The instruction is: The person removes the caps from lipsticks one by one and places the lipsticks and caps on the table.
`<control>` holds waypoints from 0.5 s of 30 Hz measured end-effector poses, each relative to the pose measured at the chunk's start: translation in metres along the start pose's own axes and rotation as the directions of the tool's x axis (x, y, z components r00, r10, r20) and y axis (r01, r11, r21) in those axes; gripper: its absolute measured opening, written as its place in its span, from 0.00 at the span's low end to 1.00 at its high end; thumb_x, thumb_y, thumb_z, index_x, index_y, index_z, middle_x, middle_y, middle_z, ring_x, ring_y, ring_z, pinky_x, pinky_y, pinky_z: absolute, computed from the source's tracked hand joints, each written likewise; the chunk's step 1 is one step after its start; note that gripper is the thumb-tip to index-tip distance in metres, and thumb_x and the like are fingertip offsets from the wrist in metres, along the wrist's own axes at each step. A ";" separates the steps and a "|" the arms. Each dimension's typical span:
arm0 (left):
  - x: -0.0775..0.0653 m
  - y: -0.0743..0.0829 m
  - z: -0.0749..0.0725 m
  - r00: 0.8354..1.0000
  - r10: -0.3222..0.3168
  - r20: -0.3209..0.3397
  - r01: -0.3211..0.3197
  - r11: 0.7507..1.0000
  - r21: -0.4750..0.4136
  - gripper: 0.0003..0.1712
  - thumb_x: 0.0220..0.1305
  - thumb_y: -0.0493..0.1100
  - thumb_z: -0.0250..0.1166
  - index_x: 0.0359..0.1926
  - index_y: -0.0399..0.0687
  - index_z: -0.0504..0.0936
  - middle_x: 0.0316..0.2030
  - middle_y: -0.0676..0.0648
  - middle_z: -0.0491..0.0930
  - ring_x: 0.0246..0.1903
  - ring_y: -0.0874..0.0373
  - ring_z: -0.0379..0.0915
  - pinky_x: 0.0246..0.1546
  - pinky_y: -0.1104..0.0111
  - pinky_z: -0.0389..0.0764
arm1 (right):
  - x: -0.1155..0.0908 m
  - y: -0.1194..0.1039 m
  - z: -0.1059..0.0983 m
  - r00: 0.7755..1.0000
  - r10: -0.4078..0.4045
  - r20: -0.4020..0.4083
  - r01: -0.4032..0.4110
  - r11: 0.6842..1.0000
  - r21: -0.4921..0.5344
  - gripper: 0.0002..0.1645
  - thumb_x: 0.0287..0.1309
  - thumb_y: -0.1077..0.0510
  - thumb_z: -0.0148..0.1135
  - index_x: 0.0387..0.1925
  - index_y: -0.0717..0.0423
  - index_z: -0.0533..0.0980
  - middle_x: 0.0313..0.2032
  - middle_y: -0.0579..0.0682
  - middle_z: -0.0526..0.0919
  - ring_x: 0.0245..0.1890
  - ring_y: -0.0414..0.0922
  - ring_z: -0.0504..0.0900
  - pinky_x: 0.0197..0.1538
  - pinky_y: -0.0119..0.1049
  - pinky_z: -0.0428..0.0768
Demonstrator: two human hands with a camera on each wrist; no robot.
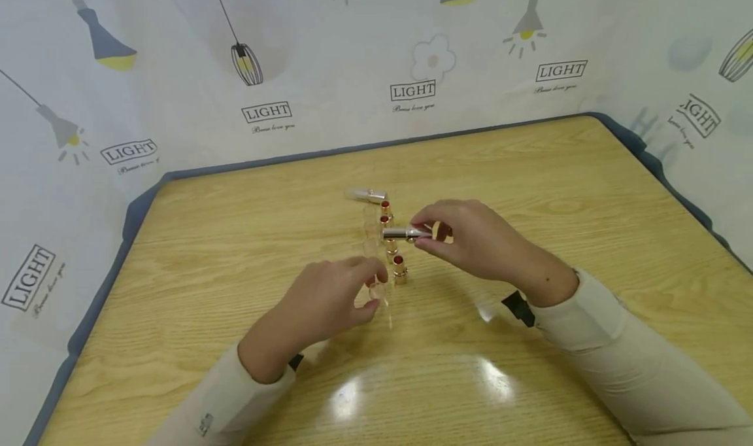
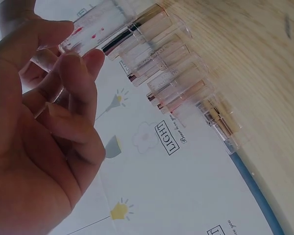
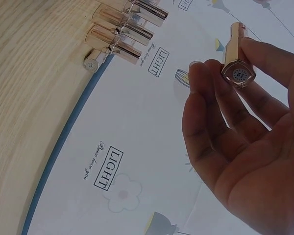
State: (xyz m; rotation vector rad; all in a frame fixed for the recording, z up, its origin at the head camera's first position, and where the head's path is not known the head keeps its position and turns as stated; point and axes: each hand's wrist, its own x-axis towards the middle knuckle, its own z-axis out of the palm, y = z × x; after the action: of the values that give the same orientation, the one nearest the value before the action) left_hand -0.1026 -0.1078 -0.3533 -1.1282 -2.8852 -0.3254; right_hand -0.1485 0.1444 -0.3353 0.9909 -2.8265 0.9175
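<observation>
My right hand (image 1: 479,240) pinches a shiny lipstick tube (image 1: 400,233) by its right end, holding it level above the row. Its round base sticker (image 3: 240,74) faces the right wrist camera. Thumb and fingertips of my left hand (image 1: 323,295) are on a clear cap (image 2: 100,27) with red smudges; whether it is lifted cannot be told. Beside the hands stand several uncapped lipsticks with red tips, the nearest lipstick (image 1: 399,271) in front. To their left is a row of clear caps, including one farther cap (image 1: 370,214).
Behind the row lies another lipstick tube (image 1: 370,195) on its side. The wooden table (image 1: 247,217) ends at a dark blue edge (image 1: 329,152) against a printed wall covering (image 1: 341,60) on the back and sides.
</observation>
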 end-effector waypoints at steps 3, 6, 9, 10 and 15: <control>0.000 0.000 0.002 1.000 0.003 -0.001 -0.003 1.000 0.008 0.15 0.58 0.52 0.74 0.42 0.55 0.81 0.33 0.57 0.85 0.15 0.69 0.63 0.16 0.76 0.64 | 0.000 0.000 0.000 1.000 0.006 0.005 -0.006 1.000 -0.004 0.11 0.63 0.55 0.68 0.46 0.51 0.83 0.37 0.43 0.86 0.32 0.37 0.80 0.34 0.33 0.79; 0.000 0.001 0.003 1.000 0.001 0.001 -0.001 1.000 0.022 0.15 0.58 0.54 0.74 0.40 0.55 0.81 0.32 0.57 0.85 0.14 0.69 0.63 0.15 0.76 0.63 | 0.000 0.001 0.001 1.000 0.008 0.008 -0.008 1.000 -0.004 0.11 0.63 0.55 0.68 0.46 0.51 0.83 0.37 0.43 0.86 0.32 0.37 0.80 0.34 0.33 0.79; 0.000 0.001 0.006 1.000 -0.010 0.007 0.009 0.999 0.036 0.16 0.58 0.56 0.74 0.40 0.55 0.82 0.32 0.56 0.84 0.15 0.69 0.65 0.15 0.76 0.64 | 0.000 0.001 0.001 1.000 0.007 0.010 -0.007 1.000 -0.003 0.11 0.63 0.55 0.68 0.46 0.52 0.83 0.37 0.43 0.86 0.32 0.37 0.80 0.34 0.33 0.78; 0.000 0.000 0.007 1.000 -0.016 0.010 0.016 0.999 0.040 0.16 0.58 0.56 0.74 0.41 0.55 0.82 0.33 0.56 0.84 0.15 0.68 0.66 0.16 0.75 0.64 | 0.000 0.001 0.001 1.000 0.007 0.010 -0.007 1.000 -0.004 0.11 0.63 0.55 0.68 0.46 0.52 0.83 0.37 0.43 0.86 0.32 0.37 0.80 0.34 0.33 0.78; 0.001 0.000 0.009 0.999 -0.039 0.022 0.038 0.998 0.054 0.15 0.58 0.55 0.74 0.42 0.56 0.83 0.34 0.56 0.84 0.17 0.67 0.70 0.16 0.74 0.65 | 0.000 0.000 0.001 1.000 0.010 0.015 -0.010 1.000 -0.007 0.11 0.63 0.55 0.68 0.46 0.52 0.83 0.37 0.43 0.86 0.32 0.38 0.80 0.34 0.33 0.78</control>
State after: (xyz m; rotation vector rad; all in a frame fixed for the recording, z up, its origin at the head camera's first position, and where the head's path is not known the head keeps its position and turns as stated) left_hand -0.1027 -0.1052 -0.3624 -1.0770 -2.9200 -0.2367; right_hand -0.1485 0.1440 -0.3358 0.9875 -2.8473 0.9044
